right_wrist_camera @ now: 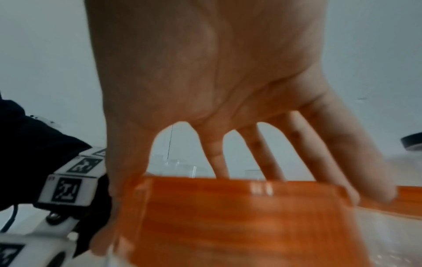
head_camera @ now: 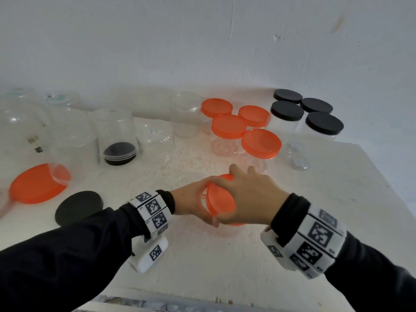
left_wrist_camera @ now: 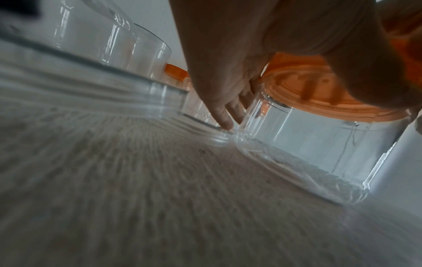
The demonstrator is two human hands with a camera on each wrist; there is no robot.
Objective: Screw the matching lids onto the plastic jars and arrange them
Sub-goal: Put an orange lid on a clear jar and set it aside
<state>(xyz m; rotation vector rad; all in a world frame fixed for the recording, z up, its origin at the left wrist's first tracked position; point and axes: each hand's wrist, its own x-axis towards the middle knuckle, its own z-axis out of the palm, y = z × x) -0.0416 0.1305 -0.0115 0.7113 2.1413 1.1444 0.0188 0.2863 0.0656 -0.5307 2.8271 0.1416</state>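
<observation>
Near the table's front centre stands a clear plastic jar (head_camera: pixel 226 230) (left_wrist_camera: pixel 319 144) with an orange lid (head_camera: pixel 219 201) (left_wrist_camera: pixel 319 94) (right_wrist_camera: pixel 228 216) on its mouth. My left hand (head_camera: pixel 191 202) (left_wrist_camera: pixel 219 81) holds the jar's side from the left, its fingers (left_wrist_camera: pixel 228 112) running down the wall. From above, my right hand (head_camera: pixel 245 194) (right_wrist_camera: pixel 205 72) covers the lid with its fingers (right_wrist_camera: pixel 269 159) spread and curled over the rim. The lid is blurred in the right wrist view. Both hands hide the jar's neck.
Several orange-lidded jars (head_camera: pixel 228 127) and several black-lidded jars (head_camera: pixel 287 111) stand at the back. Uncapped clear jars (head_camera: pixel 72 131) crowd the left, one over a black lid (head_camera: pixel 120 153). A loose orange lid (head_camera: pixel 38 183) and a black lid (head_camera: pixel 78 207) lie front left. The table edge (head_camera: pixel 382 176) runs close on the right.
</observation>
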